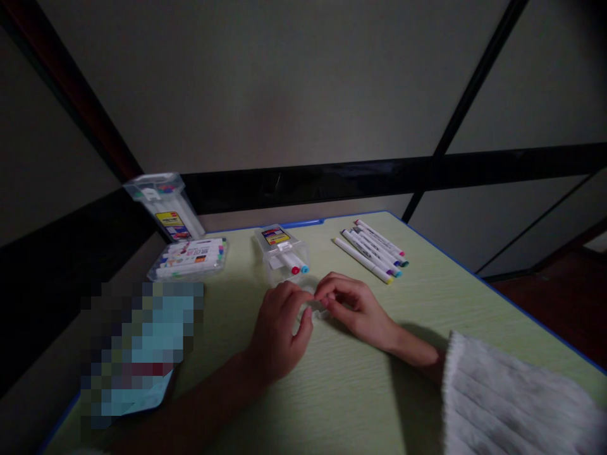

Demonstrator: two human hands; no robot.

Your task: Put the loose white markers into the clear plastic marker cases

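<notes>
A clear plastic marker box [289, 256] lies on the table with a yellow-and-red label on top. Two white markers, one red-ended [294, 270] and one blue-ended [305, 269], rest inside it. In front of the box, my left hand [284, 328] and my right hand [358, 309] meet at a clear plastic lid [317, 314], mostly covered by fingers. My left fingers curl over its left side, thumb close to the index finger. On the right side, my right thumb and fingertips pinch the lid. Whether the lid joins the box is hard to see.
Several white markers [370, 253] lie side by side at the right. Back left stands an upright clear box of markers [173, 208], with a flat marker pack [190, 259] before it. A pixelated blue screen [147, 354] occupies the left. Behind the table [455, 303] rises a panelled wall.
</notes>
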